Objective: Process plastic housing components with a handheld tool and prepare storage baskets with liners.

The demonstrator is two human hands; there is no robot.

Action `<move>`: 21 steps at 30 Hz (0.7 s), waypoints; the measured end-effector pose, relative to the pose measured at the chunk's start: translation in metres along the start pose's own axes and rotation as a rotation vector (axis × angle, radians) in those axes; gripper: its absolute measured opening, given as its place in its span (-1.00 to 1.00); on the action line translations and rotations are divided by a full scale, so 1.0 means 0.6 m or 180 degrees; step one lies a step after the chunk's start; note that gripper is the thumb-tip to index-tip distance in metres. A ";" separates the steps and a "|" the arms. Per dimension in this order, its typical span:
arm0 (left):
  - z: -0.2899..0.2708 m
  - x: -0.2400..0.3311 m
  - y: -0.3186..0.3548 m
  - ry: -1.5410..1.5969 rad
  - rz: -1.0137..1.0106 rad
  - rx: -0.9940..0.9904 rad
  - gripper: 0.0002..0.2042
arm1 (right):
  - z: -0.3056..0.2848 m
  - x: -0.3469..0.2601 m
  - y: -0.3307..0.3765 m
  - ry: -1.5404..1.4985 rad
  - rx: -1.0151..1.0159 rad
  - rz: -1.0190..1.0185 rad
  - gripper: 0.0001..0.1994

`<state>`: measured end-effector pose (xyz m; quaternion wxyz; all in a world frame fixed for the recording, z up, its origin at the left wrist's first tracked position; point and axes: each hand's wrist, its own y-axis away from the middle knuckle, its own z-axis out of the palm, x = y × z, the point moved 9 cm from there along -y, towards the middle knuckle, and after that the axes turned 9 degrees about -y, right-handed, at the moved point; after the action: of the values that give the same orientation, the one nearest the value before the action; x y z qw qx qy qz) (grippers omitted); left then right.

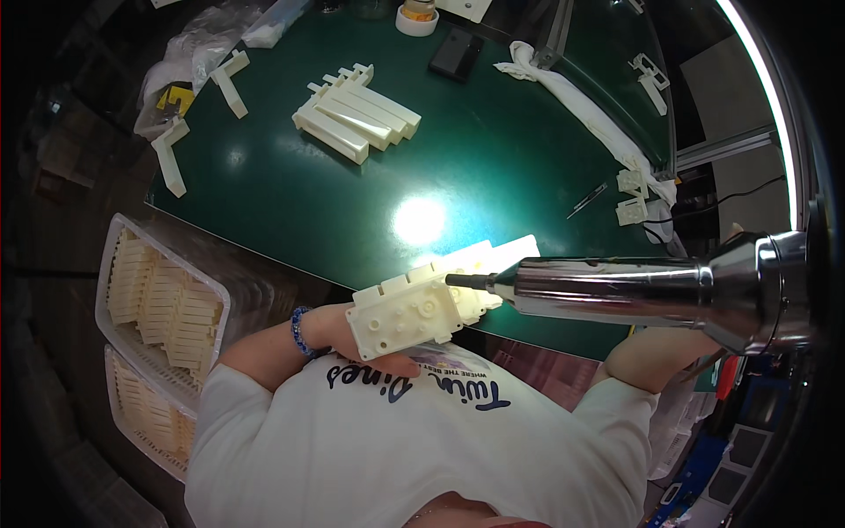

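Far left: two trays [119,264] of cream parts, stacked off the mat's edge. Loose L-brackets [169,154] on the green mat [493,150] near its left side. Further back, a pile of long parts [356,114] lying flat.

Left hand [352,339], bead bracelet at the wrist, is under the cream block [409,312]; fingers curl around its underside and grip it. The block is held up over the mat's near edge, just in front of the chest. Its long axis runs lower-left to upper-right, with the far end tilted up and away from the body.

Chrome driver [634,290] lies roughly horizontal, its long axis left-right. The black tip points left and touches the block's top face.

Right hand [656,352] is mostly hidden behind the driver body, so I can't tell the finger state.

Back right: white cloth [581,101] along the mat's edge.
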<state>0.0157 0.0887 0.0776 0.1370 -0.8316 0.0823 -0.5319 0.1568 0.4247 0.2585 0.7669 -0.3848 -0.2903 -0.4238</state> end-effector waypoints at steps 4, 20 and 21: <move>-0.071 0.031 -0.046 -0.1020 -0.0052 0.0470 -0.60 | 0.118 0.009 0.071 -0.0252 0.0079 0.0218 -0.54; -0.123 0.011 -0.076 -0.2236 -0.0564 0.0323 -0.55 | -0.025 0.064 -0.108 -0.1431 0.0253 0.0868 -0.52; -0.124 0.015 -0.077 -0.2159 -0.0555 0.0330 -0.55 | -0.054 0.065 -0.087 -0.1494 0.0262 0.0905 -0.52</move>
<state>-0.0485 0.1195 0.1298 0.1526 -0.9567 -0.0663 -0.2387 0.1333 0.3628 0.2896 0.7454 -0.4779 -0.4200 -0.1990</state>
